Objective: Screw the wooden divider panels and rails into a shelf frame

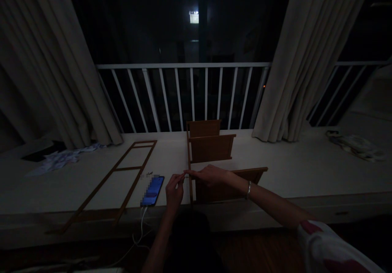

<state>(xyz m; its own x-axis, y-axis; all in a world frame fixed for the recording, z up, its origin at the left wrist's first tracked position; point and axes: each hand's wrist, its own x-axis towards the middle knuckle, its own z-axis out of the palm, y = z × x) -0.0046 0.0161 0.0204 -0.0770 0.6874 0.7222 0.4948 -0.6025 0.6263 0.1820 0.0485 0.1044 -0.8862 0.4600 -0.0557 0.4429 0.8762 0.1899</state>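
Head view, A: left hand (174, 188) is pinched closed, thumb and forefinger on a small part (184, 176); too dim to tell screw from dowel; right hand (210, 175) lies over the same spot, fingertips meeting the left's; can't tell whether it grips or only rests.

B: where does the work sit?

A: shelf frame (211, 147) lies on the ledge (306, 171), three boards joined to one upright (191, 193); the small part is at that upright, beside the nearest board (232, 181); loose side frame (122, 175) lies flat to the left, phone (152, 190) between the two, a few loose bits (149, 175) just beyond the phone.

B: how to do it well?

A: my read: line the small part up square to its hole before any force; press the upright down with the right hand so it can't rock; light is poor, so go by feel; work over the ledge, not past its edge, or a dropped piece is lost in the dark.
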